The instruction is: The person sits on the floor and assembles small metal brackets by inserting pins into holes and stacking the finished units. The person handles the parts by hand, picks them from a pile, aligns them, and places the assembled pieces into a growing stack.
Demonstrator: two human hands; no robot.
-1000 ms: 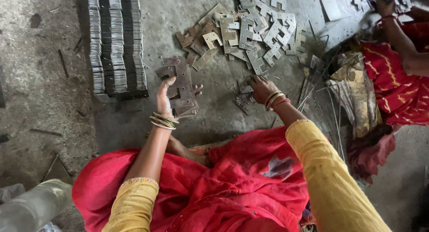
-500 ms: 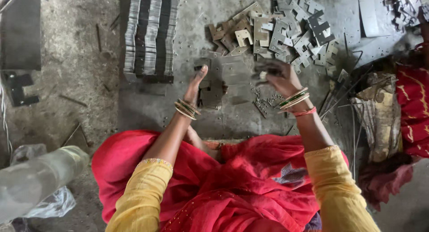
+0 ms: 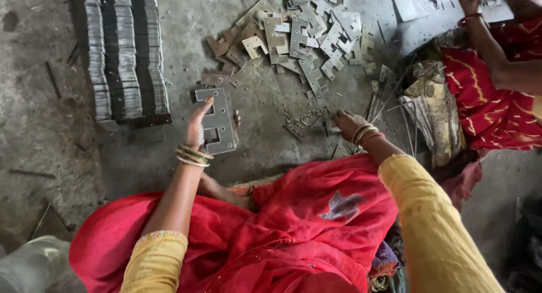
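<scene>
Since the earlier frame the left hand (image 3: 199,123) had settled flat against the small stack of notched plates (image 3: 217,121), and the right hand (image 3: 349,123) had dropped lower, onto the floor (image 3: 265,140) near the scattered rivets (image 3: 302,119).

At this moment the stack of notched plates stood at the centre left of the frame, just right of the long rows of stacked plates (image 3: 125,56) in the upper left. The fingers of the left hand were stretched open and pressed on the left edge of the stack, not closed around it. The right hand lay at the centre right, palm down, its fingers curled toward small pieces on the floor; whether they pinched anything could not be told, because the back of the hand hid them. A loose heap of plates (image 3: 305,36) lay above, in the upper middle. Another person's arm (image 3: 491,50) reached in at the upper right, beside a bundle of thin rods (image 3: 395,101).

As a judgement, the step in hand looked like squaring the stack with the left hand while the right one gathered a small part. The next move would call for a steady left hand, so that the plates stayed aligned, and a fine pinch with the right.
</scene>
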